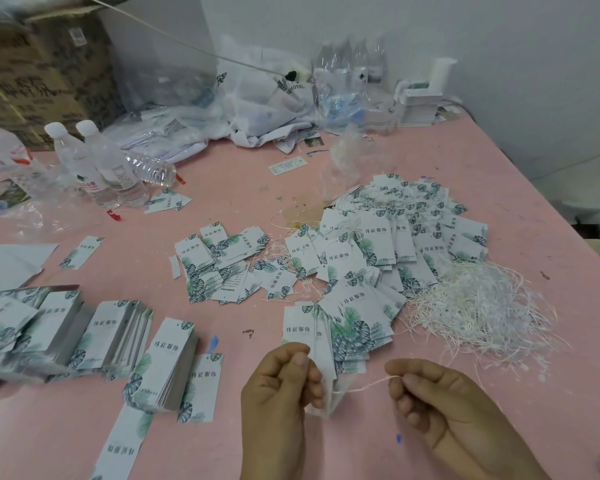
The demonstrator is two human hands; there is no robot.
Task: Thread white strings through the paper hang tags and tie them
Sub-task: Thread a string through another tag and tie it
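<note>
Nearest, left hand (280, 379), fingers pinched on a small sheaf of hang tags (326, 386) held upright above the pink worktop (499, 445); right hand (440, 396), fingers pinched on one white string (368, 384) running taut to the tags. Advised: keep the string taut, draw it evenly through the hole, then knot close. Beyond: loose string heap (478, 306), right; strung tags (388, 244), centre; unstrung stacks (84, 327), left; water bottles (101, 164), far.
</note>
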